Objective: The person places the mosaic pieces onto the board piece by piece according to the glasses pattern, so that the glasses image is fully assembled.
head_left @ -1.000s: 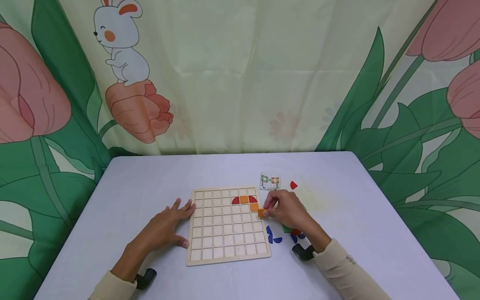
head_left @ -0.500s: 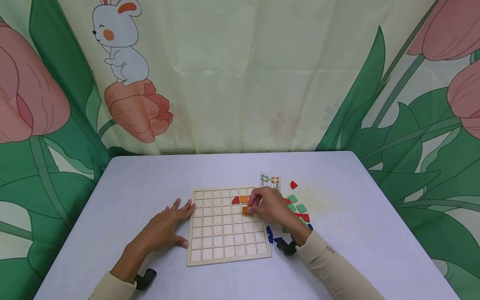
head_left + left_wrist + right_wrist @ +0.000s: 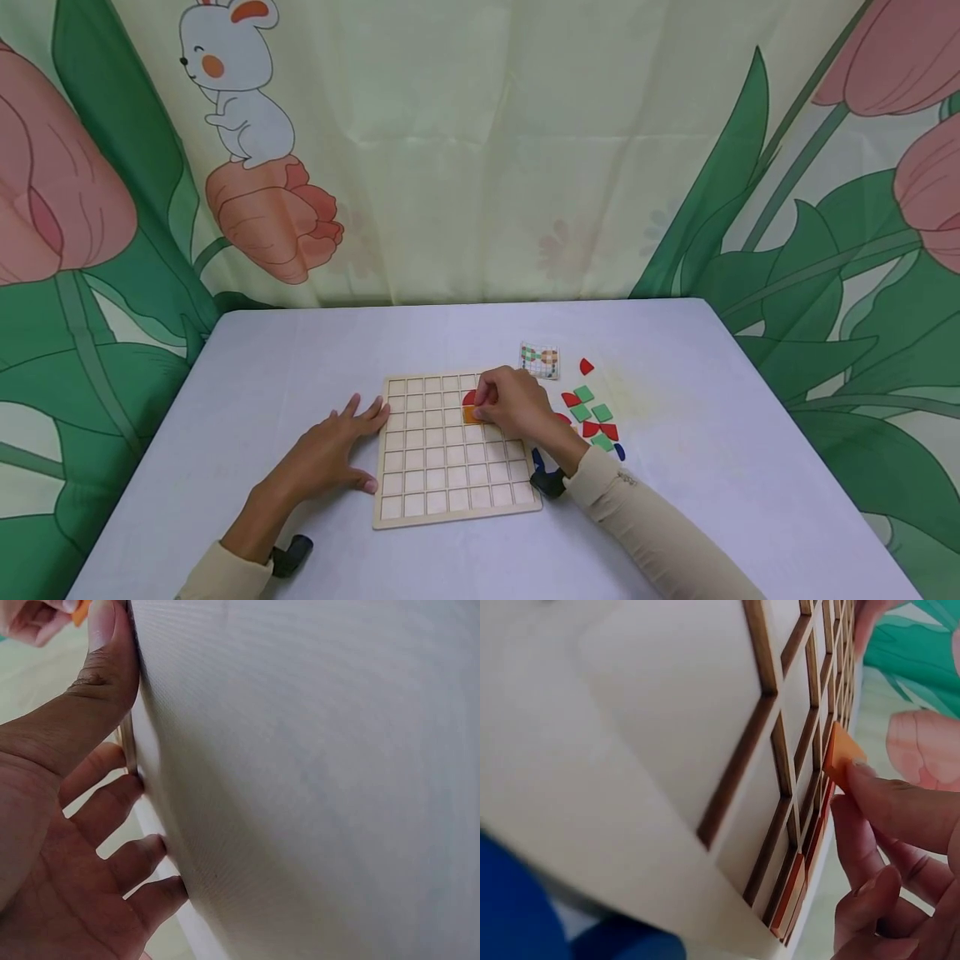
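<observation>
"Right grip (image 3: 513,404)?"
"Closed to a pinch; one orange tile (image 3: 843,755) between thumb and finger."
"Tile's location?"
"Over the gridded board (image 3: 434,482), far half, tilted, near a red piece (image 3: 469,397). Underside contact: cannot tell."
"Left grip (image 3: 334,447)?"
"Digits spread along the board's left edge; nothing grasped."
"Hazards?"
"Three. Tile released askew: it could lodge on a divider. Left grip lifted: board might slide. Right sleeve (image 3: 652,529) dragged: loose tiles (image 3: 602,412) could scatter."
</observation>
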A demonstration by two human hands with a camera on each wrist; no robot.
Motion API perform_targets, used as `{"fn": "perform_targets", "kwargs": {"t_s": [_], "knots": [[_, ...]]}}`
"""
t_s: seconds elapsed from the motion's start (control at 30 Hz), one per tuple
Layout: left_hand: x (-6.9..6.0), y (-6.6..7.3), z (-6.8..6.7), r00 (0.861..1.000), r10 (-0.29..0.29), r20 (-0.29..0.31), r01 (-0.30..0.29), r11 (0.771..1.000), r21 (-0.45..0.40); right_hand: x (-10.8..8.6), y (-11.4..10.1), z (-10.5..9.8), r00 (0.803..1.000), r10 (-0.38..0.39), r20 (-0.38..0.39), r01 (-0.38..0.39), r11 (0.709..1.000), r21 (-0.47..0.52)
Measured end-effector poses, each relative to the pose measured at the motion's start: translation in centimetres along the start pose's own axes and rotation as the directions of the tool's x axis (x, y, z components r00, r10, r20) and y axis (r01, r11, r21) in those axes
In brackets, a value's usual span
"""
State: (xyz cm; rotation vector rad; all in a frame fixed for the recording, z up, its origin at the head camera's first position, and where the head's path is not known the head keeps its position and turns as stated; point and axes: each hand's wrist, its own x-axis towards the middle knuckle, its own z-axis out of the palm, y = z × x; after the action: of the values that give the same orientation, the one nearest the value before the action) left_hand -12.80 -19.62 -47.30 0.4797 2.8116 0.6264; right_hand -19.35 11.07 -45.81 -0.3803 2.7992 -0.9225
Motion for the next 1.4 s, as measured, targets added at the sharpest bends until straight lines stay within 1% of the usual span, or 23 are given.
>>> {"fn": "perform_targets", "kwargs": {"t_s": [0.2, 0.3, 0.53, 0.73, 0.9, 1.1, 1.27, 1.4], "knots": [[-0.1, 0.1, -0.1, 1.000, -0.006, 0.003, 0.006, 1.000, 0.009, 0.4, -0.2, 0.4, 1.000, -0.001, 0.028, 0.003, 0.997, -0.076], [0.0, 0.1, -0.1, 1.000, -0.007, 0.003, 0.007, 1.000, 0.006, 0.4, -0.4, 0.3, 0.999, -0.005, 0.037, 0.008, 0.996, -0.094], [0.0, 0.0, 0.1, 1.000, -0.013, 0.002, 0.013, 1.000, 0.002, 0.2, -0.3, 0.2, 0.999, -0.016, 0.038, 0.019, 0.996, -0.087], [0.0, -0.2, 0.2, 1.000, -0.007, 0.004, 0.007, 1.000, 0.004, -0.4, 0.3, -0.1, 1.000, -0.013, 0.025, 0.014, 0.999, -0.032], [0.0, -0.3, 0.1, 1.000, 0.001, -0.002, -0.001, 1.000, 0.005, -1.1, 0.9, -0.6, 1.000, 0.007, 0.003, -0.007, 1.000, 0.001], [0.0, -0.1, 0.0, 1.000, -0.005, 0.002, 0.005, 1.000, 0.002, -1.7, 2.1, -1.7, 0.999, 0.034, -0.028, -0.034, 0.999, 0.016], [0.0, -0.1, 0.0, 1.000, 0.003, -0.005, -0.003, 1.000, 0.004, -2.2, 3.5, -2.6, 0.995, 0.079, -0.060, -0.078, 0.997, 0.019], [0.1, -0.1, 0.1, 1.000, 0.005, -0.006, -0.005, 1.000, 0.008, -2.5, 4.6, -3.4, 0.988, 0.135, -0.075, -0.134, 0.991, 0.014]]}}
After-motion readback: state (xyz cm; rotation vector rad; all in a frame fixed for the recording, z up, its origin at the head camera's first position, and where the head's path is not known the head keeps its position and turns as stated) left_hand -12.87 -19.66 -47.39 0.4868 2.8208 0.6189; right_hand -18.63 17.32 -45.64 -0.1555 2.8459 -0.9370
